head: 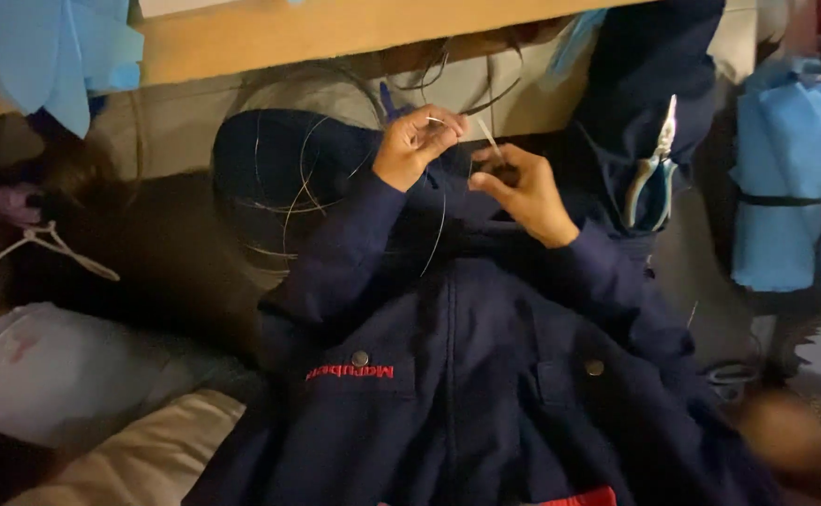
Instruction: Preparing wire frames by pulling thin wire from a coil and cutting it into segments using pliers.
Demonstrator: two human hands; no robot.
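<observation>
**Two hands working thin wire over a dark blue lap**

The left hand (417, 145) is pinching a strand of thin wire (437, 225) between thumb and fingertips, the fingers curled tight around it. The right hand (521, 190) is sitting just beside it, a little lower, its fingers closing on a small dark piece (504, 174) from which a short pale wire end (489, 138) is sticking up toward the left hand. What exactly that dark piece is, the blur is hiding. The two hands are lying near each other but not touching.

From the left hand, the strand is running down in a curve between the two forearms. Further loops of wire (289, 201) are fanning out to the left of the left hand, lying over dark cloth.

Both arms are coming up out of a dark blue jacket (448, 375) with snap buttons, filling the space below the hands. To the right of the right hand, a pair of pliers with light blue-green handles (652, 178) is resting on dark blue fabric, well apart from the fingers. Above both hands, a wooden board edge (335, 33) is running across. Blue sheet material (790, 178) is sitting far to the right, and more of it (54, 52) up to the left of the hands.
</observation>
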